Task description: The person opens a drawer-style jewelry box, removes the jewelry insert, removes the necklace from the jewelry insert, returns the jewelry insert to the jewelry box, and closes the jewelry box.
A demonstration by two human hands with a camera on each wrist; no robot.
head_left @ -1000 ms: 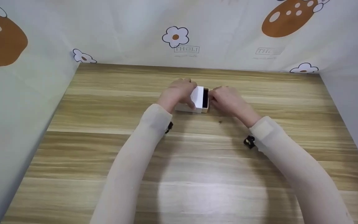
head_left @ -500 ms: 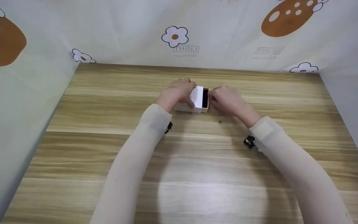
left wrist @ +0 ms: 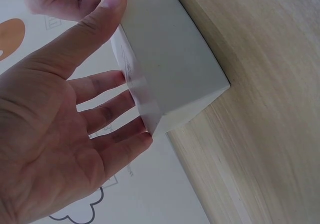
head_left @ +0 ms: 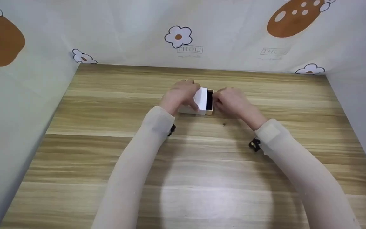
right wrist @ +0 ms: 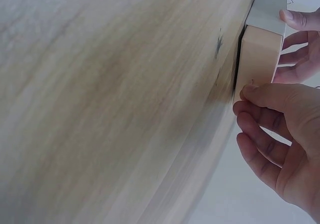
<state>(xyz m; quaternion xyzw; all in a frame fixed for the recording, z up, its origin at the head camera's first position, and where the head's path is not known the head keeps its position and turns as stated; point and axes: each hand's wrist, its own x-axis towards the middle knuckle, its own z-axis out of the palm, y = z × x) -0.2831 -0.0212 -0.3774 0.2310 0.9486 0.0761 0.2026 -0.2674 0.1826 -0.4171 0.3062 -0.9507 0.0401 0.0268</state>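
Between left hand (head_left: pixel 183 93) and right hand (head_left: pixel 233 100), white box (head_left: pixel 203 99) part-open as before

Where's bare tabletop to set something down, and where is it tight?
Bare tabletop lies left of the left sleeve, right of the right sleeve, between them, and along the patterned backdrop. It's crowded at the white cover: the left hand grips it and the right hand pinches the inner tray's end.

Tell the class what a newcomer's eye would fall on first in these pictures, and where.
Probably the white box cover on the far part of the wood-grain table, gripped by the left hand, with a tan tray partly out toward the right hand, which pinches its end. Next, perhaps, brown spotted shapes on the backdrop, upper left and right in the head view.
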